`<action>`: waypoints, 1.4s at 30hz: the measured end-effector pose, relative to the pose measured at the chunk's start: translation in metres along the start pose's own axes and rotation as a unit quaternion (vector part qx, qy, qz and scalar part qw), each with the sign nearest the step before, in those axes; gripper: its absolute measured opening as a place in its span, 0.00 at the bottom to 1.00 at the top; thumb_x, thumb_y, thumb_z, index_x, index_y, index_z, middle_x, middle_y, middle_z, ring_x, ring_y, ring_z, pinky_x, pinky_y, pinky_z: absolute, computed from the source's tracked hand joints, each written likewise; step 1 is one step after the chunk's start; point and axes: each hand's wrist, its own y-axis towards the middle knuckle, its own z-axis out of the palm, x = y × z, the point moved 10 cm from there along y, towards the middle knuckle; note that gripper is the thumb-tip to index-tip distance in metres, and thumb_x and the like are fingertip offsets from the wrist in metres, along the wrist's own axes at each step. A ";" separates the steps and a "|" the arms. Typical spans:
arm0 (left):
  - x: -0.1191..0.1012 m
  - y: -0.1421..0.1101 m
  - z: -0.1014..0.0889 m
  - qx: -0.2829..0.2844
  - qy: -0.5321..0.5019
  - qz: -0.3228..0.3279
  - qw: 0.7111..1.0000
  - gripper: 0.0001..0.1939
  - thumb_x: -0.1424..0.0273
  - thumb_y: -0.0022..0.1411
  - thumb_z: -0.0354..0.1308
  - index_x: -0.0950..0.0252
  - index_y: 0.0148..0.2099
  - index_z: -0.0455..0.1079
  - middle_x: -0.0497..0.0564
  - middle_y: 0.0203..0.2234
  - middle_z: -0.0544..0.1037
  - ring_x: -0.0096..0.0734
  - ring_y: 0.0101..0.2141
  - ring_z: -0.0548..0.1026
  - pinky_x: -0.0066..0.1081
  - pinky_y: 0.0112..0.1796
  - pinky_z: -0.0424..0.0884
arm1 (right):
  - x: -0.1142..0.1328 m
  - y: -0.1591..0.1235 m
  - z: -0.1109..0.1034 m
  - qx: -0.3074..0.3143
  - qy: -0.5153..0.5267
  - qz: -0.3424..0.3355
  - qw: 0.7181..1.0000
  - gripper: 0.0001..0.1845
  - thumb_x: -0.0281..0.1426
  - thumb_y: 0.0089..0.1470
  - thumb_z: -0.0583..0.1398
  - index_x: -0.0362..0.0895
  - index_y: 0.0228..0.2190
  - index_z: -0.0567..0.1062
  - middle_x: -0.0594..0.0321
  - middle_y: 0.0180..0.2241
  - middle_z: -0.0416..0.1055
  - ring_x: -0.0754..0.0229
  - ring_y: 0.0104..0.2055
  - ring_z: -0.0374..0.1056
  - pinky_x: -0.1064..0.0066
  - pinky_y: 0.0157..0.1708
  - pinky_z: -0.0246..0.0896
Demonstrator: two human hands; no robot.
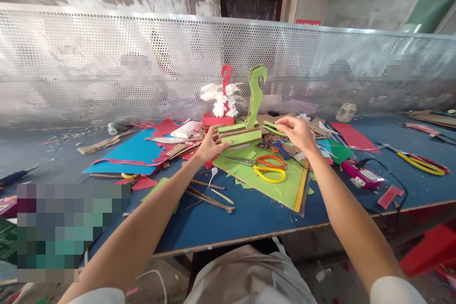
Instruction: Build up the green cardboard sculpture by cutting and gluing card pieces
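Note:
My left hand [210, 145] grips the left end of a green cardboard stand [242, 135], its fingers closed round the box-shaped base. From that base rises a green hook-shaped upright [255, 95] with brown cardboard edges. To the right of the stand, my right hand [294, 130] pinches a thin green strip [274, 128] between thumb and fingers, apart from the base. Under the stand lie scissors with orange and yellow handles [270, 168] on green sheets [281, 190]. Behind it stands a red hook-shaped model [226, 76] with white flower-like pieces on it.
Blue paper [124, 152] and red scraps [144, 183] cover the left side of the blue table [199, 228]. Twigs [210, 197] lie in front. At right are red sheets [352, 137], a magenta device [363, 175] with a black cord, and more scissors [420, 161]. A perforated metal screen [178, 57] stands behind.

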 end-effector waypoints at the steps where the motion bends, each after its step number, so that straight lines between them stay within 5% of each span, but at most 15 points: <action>1: 0.001 0.000 0.001 0.002 0.000 -0.004 1.000 0.43 0.56 0.49 0.78 0.59 0.61 0.63 0.61 0.59 0.74 0.52 0.59 0.76 0.50 0.55 0.78 | 0.008 -0.002 0.010 0.019 -0.010 -0.014 1.000 0.10 0.38 0.59 0.65 0.44 0.37 0.82 0.56 0.37 0.83 0.53 0.38 0.78 0.62 0.42 0.73; 9: 0.002 -0.003 0.006 0.045 0.012 -0.002 0.999 0.45 0.54 0.54 0.75 0.57 0.67 0.59 0.62 0.63 0.71 0.53 0.62 0.73 0.52 0.58 0.75 | 0.084 -0.006 0.092 0.136 -0.109 -0.174 0.969 0.08 0.29 0.67 0.62 0.46 0.39 0.83 0.58 0.39 0.81 0.56 0.41 0.76 0.64 0.46 0.69; 18: -0.001 -0.004 0.010 0.083 0.008 0.008 0.996 0.54 0.52 0.56 0.74 0.56 0.76 0.51 0.64 0.66 0.67 0.58 0.63 0.71 0.53 0.59 0.73 | 0.088 0.029 0.162 0.227 -0.130 -0.163 0.951 0.10 0.20 0.63 0.62 0.43 0.36 0.83 0.60 0.38 0.82 0.60 0.40 0.75 0.68 0.44 0.65; 26: -0.004 -0.007 0.011 0.127 -0.025 -0.006 0.992 0.50 0.55 0.55 0.74 0.55 0.73 0.55 0.61 0.66 0.67 0.54 0.61 0.71 0.54 0.61 0.69 | 0.082 0.031 0.169 0.232 -0.194 -0.155 0.941 0.12 0.20 0.63 0.61 0.44 0.36 0.84 0.59 0.37 0.82 0.58 0.40 0.75 0.67 0.43 0.63; 32: 0.014 -0.010 0.004 0.124 -0.111 -0.114 0.980 0.33 0.46 0.69 0.56 0.51 0.70 0.60 0.56 0.64 0.70 0.47 0.55 0.74 0.48 0.51 0.76 | 0.078 0.029 0.171 0.232 -0.212 -0.164 0.935 0.13 0.19 0.63 0.60 0.43 0.38 0.84 0.57 0.40 0.83 0.57 0.42 0.76 0.67 0.44 0.64; 42: 0.010 -0.007 0.001 0.100 -0.084 -0.114 0.985 0.27 0.54 0.67 0.55 0.51 0.66 0.64 0.52 0.61 0.72 0.43 0.52 0.76 0.45 0.52 0.73 | 0.083 0.027 0.175 0.238 -0.227 -0.162 0.930 0.14 0.17 0.62 0.59 0.43 0.38 0.83 0.57 0.40 0.83 0.57 0.41 0.76 0.69 0.43 0.62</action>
